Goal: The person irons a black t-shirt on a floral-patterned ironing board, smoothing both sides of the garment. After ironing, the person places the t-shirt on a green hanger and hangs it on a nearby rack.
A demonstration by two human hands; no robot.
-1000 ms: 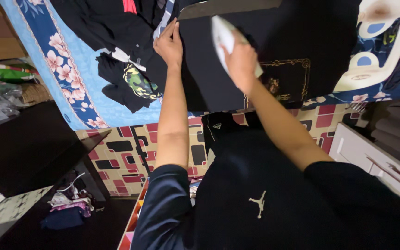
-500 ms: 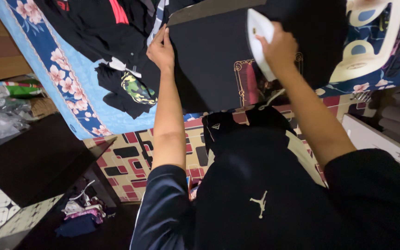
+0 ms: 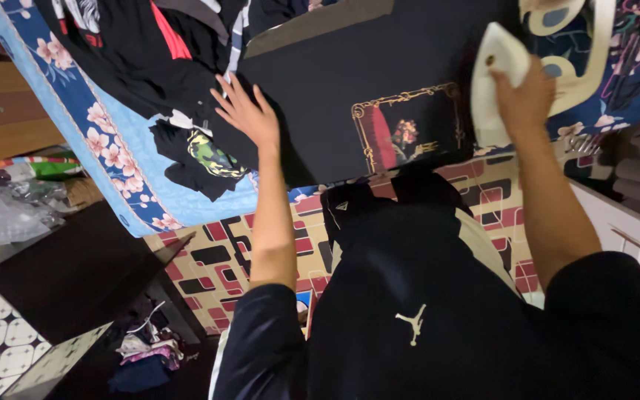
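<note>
Seen from the head camera, a white clothes iron (image 3: 492, 81) is gripped in the right hand (image 3: 525, 96) at the upper right of the frame, the fingers being wrapped tightly round its handle. The iron is held at the right edge of a black garment (image 3: 335, 96) that is spread flat across the upper middle of the frame; whether its soleplate is touching the cloth cannot be told. A gold-framed red picture print (image 3: 407, 135) is shown on the garment, just left of the iron. The left hand (image 3: 244, 112) is laid open at the garment's left edge, upper centre-left, with the fingers spread apart and pointing up and to the left, the palm down on dark fabric. A pile of dark clothes (image 3: 150, 44) with a red stripe is heaped at the upper left, just beside that hand, and a smaller black piece with a yellow-green print (image 3: 210, 157) is lying below it. All of this is borne on a blue floral bed sheet (image 3: 112, 141), which is seen running down the left. A cream curved shape (image 3: 594, 52) is shown on the bedding at the upper right, behind the iron. A red, black and cream patterned mat (image 3: 209, 252) is seen lower down, and crumpled clothes (image 3: 142, 355) are left on the dark floor at the lower left.
</note>
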